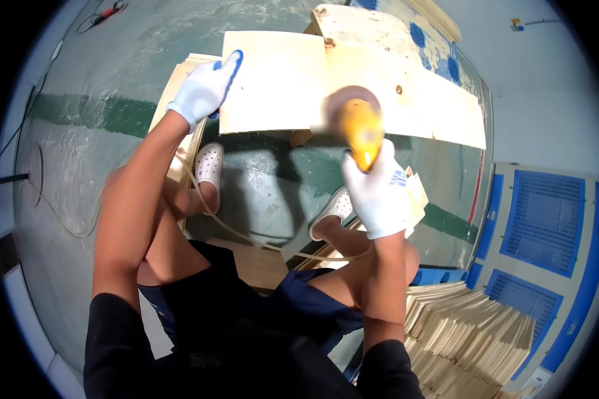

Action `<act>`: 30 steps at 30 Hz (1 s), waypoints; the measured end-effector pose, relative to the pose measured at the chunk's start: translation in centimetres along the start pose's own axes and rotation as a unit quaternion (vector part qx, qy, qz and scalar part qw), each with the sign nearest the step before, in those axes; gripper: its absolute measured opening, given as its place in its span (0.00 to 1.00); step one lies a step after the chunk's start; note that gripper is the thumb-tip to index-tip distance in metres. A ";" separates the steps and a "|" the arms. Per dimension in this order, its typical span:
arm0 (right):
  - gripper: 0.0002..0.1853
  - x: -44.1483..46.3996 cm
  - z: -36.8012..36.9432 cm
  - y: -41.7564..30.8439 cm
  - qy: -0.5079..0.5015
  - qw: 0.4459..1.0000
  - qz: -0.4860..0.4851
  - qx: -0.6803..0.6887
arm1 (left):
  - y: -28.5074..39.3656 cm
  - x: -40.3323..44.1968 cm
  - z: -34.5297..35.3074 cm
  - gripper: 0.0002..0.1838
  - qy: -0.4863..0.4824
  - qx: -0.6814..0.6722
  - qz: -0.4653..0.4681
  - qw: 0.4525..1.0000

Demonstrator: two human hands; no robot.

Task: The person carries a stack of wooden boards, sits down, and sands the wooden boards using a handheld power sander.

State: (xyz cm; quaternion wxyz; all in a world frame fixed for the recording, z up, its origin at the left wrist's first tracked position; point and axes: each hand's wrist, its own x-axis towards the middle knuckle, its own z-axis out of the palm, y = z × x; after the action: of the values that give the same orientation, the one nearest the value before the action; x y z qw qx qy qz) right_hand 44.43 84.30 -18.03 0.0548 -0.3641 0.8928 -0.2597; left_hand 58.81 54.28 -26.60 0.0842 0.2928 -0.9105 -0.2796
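Left gloved hand (203, 90): we see the thumb on top of the pale wooden panel (273, 83) at its left edge, fingers curled at the side, so gripping. Right gloved hand (378, 196): closed round the yellow sander (364, 130), palm behind the body. The sander's round disc (354, 100) is over the wood, right of the left hand; it is motion-blurred, so we can't really tell whether it touches or hovers. The panel lies in front of us, with more pale wood (439, 100) reaching right and a dark knot (399, 90) beyond the disc. For a good pass we'd keep the disc flat, press lightly and evenly, move in overlapping strokes and not dwell, since thin wood likely gouges or rounds at the edges. We'd keep the left hand firm on its edge, fingers well clear of the disc, and the pale hose (246, 236), looping low across our legs, slack and unsnagged. Further out: white clogs (209, 164) on the green floor (259, 193), stacked thin boards (466, 332) low right, blue-panelled cabinet (544, 219) beyond them.
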 end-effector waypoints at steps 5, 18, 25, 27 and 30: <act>0.17 -1.5 0.4 -2.0 -0.085 0.996 -0.017 -0.003 | 1.6 -0.3 -0.8 0.32 -0.020 -0.182 -0.165 0.969; 0.17 -2.0 2.2 -5.8 -0.102 0.993 -0.060 -0.006 | -0.4 -0.3 -0.2 0.37 -0.083 -0.082 -0.039 0.992; 0.17 -3.3 3.4 -6.3 -0.101 0.985 -0.138 -0.009 | -1.0 0.2 0.5 0.42 -0.052 -0.155 -0.053 0.985; 0.16 -2.2 2.4 -6.1 -0.068 0.995 -0.077 -0.016 | 0.2 -0.6 -0.9 0.42 -0.065 -0.174 -0.087 0.979; 0.15 -2.0 1.9 -5.8 -0.052 0.997 -0.053 -0.012 | -0.8 -0.3 0.3 0.31 -0.068 -0.162 -0.061 0.983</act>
State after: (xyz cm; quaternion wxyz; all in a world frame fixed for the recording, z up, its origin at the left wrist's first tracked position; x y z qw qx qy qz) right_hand 50.03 81.40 -16.91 0.0831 -0.4245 0.8711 -0.2324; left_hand 59.33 54.03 -27.29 0.0508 0.3102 -0.8373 -0.4472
